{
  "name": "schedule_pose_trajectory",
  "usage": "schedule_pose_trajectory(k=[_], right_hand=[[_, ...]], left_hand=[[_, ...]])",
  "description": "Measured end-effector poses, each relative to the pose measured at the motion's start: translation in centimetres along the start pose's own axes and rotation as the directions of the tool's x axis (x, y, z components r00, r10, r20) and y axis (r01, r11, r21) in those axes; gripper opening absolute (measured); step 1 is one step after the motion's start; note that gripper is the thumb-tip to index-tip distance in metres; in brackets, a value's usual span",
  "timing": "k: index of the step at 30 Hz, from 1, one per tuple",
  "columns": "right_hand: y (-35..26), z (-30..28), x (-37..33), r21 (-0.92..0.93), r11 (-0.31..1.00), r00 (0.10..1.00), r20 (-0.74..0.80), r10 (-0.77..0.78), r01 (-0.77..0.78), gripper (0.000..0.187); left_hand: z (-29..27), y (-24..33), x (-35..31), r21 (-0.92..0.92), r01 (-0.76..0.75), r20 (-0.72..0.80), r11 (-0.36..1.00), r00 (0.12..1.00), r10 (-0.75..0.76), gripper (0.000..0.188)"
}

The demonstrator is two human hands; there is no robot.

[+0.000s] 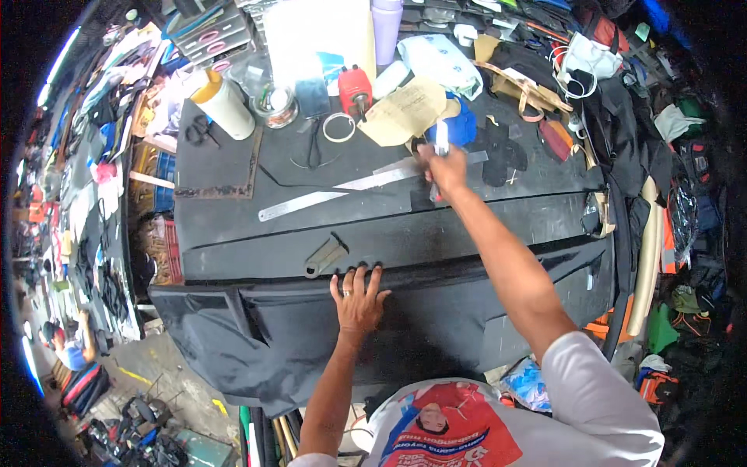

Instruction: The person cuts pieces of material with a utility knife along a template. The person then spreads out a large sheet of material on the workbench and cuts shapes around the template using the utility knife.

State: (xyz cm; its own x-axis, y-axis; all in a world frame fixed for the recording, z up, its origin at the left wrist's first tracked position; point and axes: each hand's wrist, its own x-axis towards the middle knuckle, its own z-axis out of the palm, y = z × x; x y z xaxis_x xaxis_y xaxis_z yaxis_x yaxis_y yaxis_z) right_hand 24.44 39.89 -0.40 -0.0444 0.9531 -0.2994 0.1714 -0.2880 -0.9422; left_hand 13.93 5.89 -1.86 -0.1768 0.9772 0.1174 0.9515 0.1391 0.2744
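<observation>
My left hand (359,302) lies on black fabric (303,350) along the near edge of the table, fingers spread and holding nothing. Just ahead of it rests a small grey-brown piece (325,257) with a rounded end. Farther to the right, my right hand (445,173) is closed round a slim tool (442,134) with a pale upper end; blur and my fingers hide its exact kind. A long metal ruler (311,203) lies at a slant across the dark tabletop, its right part passing beneath or behind my right hand. Flat black cut pieces (506,156) lie right of that hand.
Toward the back stand a white cylinder (227,109), a jar (276,105), a red device (355,87) and a purple tumbler (385,31). Brown paper (405,113), a tape ring (338,128) and a metal square (247,175) lie nearer. Piled materials crowd both sides.
</observation>
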Motion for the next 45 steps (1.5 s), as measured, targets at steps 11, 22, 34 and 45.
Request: schedule_pose_trajectory(k=[11,22,34,45], right_hand=[[1.1,3.5,10.6,0.256,0.964,0.817,-0.537,0.208,-0.076,0.018],[-0.7,-2.0,14.2,0.475,0.88,0.941,-0.307,0.143,0.021,0.007],[-8.2,-14.2,8.6,-0.488,0.773,0.646,-0.446,-0.619,0.404,0.024],[-8.0,-26.0,-8.3,-0.464,0.757,0.667,-0.383,-0.639,0.46,0.013]], left_hand=[[0.7,-0.3,-0.2,-0.009,0.013,0.016,1.0,1.0,-0.013,0.056],[0.4,-0.2,0.0,-0.026,0.014,0.002,1.0,1.0,-0.014,0.058],[0.4,0.1,0.2,-0.041,0.008,0.0,0.999,1.0,-0.008,0.054],[-1.4,1.0,1.1,-0.09,0.001,-0.061,0.996,0.998,-0.006,0.053]])
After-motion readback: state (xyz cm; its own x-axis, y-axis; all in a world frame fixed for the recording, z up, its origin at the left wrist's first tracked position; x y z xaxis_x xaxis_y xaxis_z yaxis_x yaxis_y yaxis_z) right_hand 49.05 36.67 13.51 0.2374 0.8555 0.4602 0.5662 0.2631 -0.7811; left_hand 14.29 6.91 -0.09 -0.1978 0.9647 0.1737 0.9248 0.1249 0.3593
